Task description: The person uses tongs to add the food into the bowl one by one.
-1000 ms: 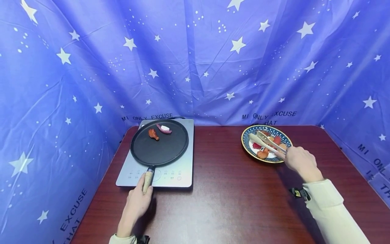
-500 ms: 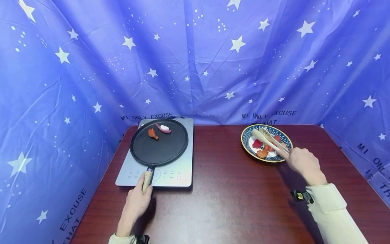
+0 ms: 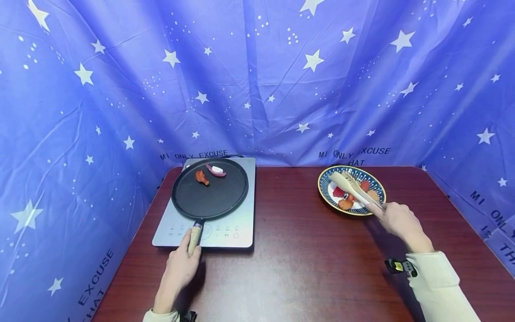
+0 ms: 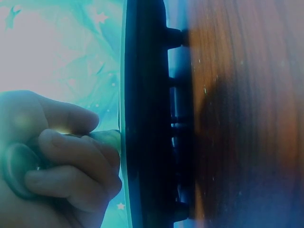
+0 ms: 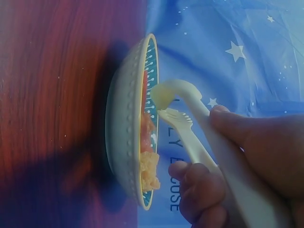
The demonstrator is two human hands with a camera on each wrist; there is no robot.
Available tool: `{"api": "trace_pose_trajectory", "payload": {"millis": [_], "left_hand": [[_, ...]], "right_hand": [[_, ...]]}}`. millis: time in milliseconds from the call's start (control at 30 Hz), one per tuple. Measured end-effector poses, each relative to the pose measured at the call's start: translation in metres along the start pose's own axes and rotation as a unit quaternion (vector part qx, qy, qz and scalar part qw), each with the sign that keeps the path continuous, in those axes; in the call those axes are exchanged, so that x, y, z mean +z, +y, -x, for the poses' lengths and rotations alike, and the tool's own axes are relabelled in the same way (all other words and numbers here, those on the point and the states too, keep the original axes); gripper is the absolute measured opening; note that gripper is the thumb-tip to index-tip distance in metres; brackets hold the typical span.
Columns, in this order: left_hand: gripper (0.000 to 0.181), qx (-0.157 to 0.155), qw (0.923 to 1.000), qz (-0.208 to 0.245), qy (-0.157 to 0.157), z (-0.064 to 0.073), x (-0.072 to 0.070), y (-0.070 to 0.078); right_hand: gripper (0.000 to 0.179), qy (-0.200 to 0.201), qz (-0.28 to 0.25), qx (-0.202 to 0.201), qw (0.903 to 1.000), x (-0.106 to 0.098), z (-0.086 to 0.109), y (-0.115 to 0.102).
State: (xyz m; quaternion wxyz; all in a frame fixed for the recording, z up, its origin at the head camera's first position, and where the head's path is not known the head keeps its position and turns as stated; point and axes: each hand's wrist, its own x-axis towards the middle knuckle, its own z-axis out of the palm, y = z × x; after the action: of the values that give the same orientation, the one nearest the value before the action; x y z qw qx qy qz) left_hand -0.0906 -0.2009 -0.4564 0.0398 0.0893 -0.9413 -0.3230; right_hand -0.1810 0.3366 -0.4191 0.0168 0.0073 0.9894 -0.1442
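Cream tongs (image 3: 355, 188) in right hand (image 3: 397, 219) reach over the plate (image 3: 327, 193).

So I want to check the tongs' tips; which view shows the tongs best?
The right wrist view: the tongs fill it, tips apart just above the plate. The head view shows them small over the plate in the right hand. The left wrist view shows none.

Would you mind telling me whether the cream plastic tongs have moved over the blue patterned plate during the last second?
Yes, slightly: the cream plastic tongs have closed; their tips remain above the blue patterned plate.
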Motion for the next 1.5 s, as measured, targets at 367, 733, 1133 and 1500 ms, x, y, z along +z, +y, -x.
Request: {"api": "trace_pose_trajectory", "payload": {"millis": [367, 733, 1133, 1500], "left_hand": [[0.059, 0.004, 1.0000, 0.002, 0.004, 0.001, 0.001, 0.000], [0.059, -0.005, 1.0000, 0.002, -0.003, 0.001, 0.000, 0.000], [0.059, -0.004, 1.0000, 0.004, -0.001, 0.001, 0.000, 0.001], [0.059, -0.008, 1.0000, -0.001, -0.003, 0.000, 0.000, 0.001]], "right_hand": [[0.061, 0.004, -0.021, -0.004, 0.9998, 0.000, 0.004, -0.004], [0.058, 0.026, -0.023, -0.022, 0.9992, -0.004, 0.004, -0.013], [0.058, 0.045, -0.016, -0.043, 0.9979, -0.005, 0.001, -0.027], [0.050, 0.075, -0.031, -0.069, 0.9943, -0.006, -0.001, -0.039]]}}
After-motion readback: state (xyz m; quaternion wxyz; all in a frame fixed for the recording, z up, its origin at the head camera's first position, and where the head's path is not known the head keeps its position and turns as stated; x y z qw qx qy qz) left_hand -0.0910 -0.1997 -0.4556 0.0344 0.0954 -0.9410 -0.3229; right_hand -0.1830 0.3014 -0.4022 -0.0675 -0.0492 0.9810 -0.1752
